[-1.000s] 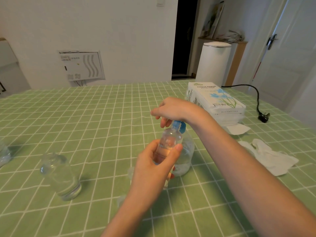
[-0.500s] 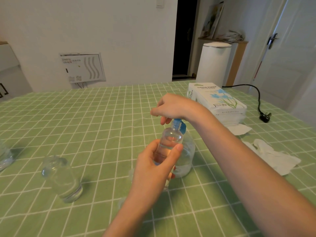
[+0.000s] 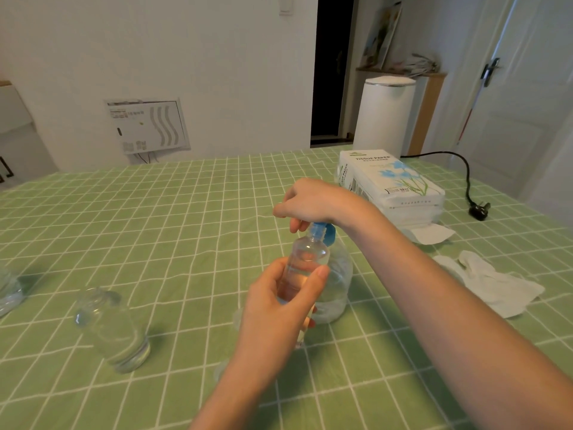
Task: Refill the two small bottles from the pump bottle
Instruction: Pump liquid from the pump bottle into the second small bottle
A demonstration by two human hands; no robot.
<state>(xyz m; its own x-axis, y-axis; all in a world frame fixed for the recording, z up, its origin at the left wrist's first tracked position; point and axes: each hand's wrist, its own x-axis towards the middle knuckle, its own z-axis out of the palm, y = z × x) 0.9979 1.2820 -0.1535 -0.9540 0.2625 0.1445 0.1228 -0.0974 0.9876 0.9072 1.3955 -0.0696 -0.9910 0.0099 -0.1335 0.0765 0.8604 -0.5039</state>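
A second small bottle [image 3: 111,330] stands alone on the green-checked desk [image 3: 186,212], apparently out of the way. The left hand [image 3: 279,308] is clamped round the first small bottle [image 3: 307,259], lifting its mouth to the spout — so liquid lands inside. The right hand [image 3: 313,203] curls over the head of the pump bottle [image 3: 336,283], placed to press. A tissue pack [image 3: 390,181] sits near — likely for spills.

A clear small bottle [image 3: 305,265], lifted, touches the blue-headed pump bottle [image 3: 336,285]; the second bottle [image 3: 111,330] stands well left.
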